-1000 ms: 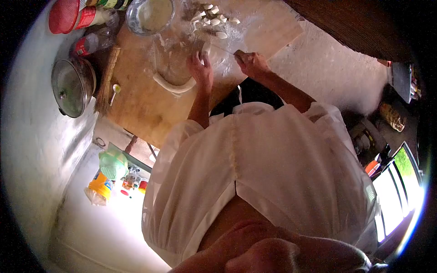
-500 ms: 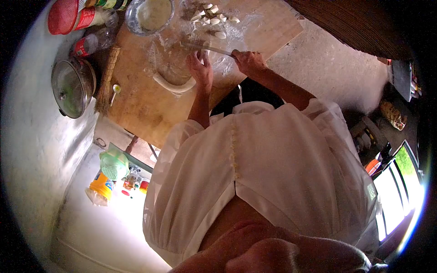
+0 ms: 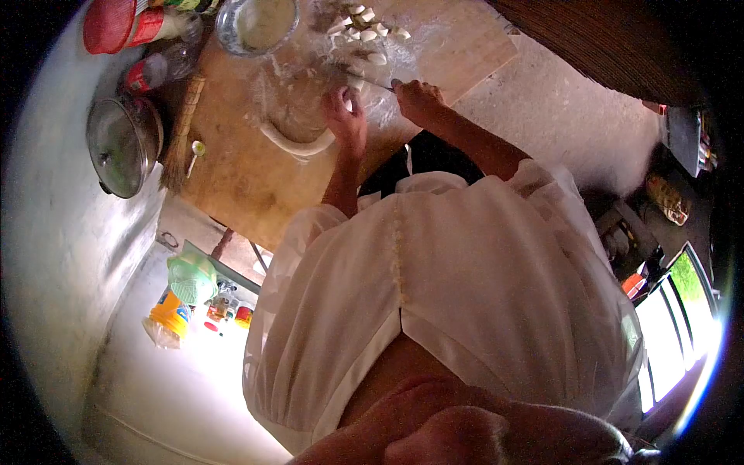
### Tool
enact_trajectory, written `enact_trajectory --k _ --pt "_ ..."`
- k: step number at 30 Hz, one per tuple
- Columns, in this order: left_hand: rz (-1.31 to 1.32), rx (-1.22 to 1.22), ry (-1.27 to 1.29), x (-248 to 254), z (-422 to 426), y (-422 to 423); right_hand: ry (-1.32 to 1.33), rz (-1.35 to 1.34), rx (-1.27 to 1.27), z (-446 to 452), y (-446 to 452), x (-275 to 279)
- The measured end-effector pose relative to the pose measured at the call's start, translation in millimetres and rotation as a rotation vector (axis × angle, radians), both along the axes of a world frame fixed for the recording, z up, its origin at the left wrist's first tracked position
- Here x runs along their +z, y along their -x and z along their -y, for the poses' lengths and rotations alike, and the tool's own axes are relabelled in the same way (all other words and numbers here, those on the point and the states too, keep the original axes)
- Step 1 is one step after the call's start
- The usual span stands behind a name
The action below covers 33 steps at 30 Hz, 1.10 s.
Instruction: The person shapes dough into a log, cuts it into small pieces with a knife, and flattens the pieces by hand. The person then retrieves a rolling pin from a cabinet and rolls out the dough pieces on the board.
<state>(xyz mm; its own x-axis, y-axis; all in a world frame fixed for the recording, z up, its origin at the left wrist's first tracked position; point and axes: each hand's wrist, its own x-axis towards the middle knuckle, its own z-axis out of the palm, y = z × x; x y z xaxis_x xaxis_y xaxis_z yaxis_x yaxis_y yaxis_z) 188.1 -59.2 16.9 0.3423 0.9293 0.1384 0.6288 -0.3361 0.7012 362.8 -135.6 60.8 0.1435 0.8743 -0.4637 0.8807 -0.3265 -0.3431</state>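
My right hand (image 3: 418, 103) is closed round the handle of a knife (image 3: 373, 80), whose blade points left over the floured board (image 3: 232, 174). My left hand (image 3: 344, 116) is curled over the end of a white dough roll (image 3: 298, 146); the fingers partly hide the dough there. The rest of the roll curves away to the left on the board. Beyond the blade lie several cut dough pieces (image 3: 368, 35), with one piece (image 3: 377, 59) lying apart, nearer the knife.
A metal bowl (image 3: 257, 25) stands at the board's far left. Along the left side are a lidded pan (image 3: 124, 147), a straw brush (image 3: 182, 139), a spoon (image 3: 197, 153) and a red-lidded jar (image 3: 108, 25). A green basket (image 3: 192, 277) is lower left.
The knife first swung leftward over the dough, and its blade now looks blurred and tilted. My right hand has shifted slightly left. My left hand has moved only a little.
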Motion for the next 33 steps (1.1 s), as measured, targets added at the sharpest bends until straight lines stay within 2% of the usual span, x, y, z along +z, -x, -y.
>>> enact_trajectory --k 2,7,9,11,12,15,22,27,29,33 --pt "-0.043 -0.11 -0.159 -3 4 4 -0.031 -0.069 -0.036 3 -5 -8" --pt "-0.003 -0.149 -0.121 8 17 9 -0.197 -0.172 -0.105 26 -12 -27" --pt "-0.005 -0.147 -0.095 8 24 10 -0.359 0.052 0.07 42 -3 -32" --pt "0.137 -0.045 0.125 -3 28 10 -0.295 -0.033 -0.015 44 6 -5" --pt "0.138 -0.05 0.124 -3 27 9 -0.236 -0.121 -0.094 43 10 5" --pt "0.1 -0.099 0.055 -2 25 11 -0.164 -0.088 -0.102 45 15 5" --pt "0.074 -0.134 -0.008 -2 25 10 -0.223 -0.095 -0.095 47 13 5" --pt "0.08 -0.158 0.02 4 23 10 -0.183 -0.045 -0.063 46 13 8" --pt "-0.027 -0.175 -0.017 7 22 11 -0.161 -0.048 -0.066 45 13 5" --pt "-0.053 -0.147 -0.066 8 24 11 -0.094 -0.082 -0.131 36 15 19"
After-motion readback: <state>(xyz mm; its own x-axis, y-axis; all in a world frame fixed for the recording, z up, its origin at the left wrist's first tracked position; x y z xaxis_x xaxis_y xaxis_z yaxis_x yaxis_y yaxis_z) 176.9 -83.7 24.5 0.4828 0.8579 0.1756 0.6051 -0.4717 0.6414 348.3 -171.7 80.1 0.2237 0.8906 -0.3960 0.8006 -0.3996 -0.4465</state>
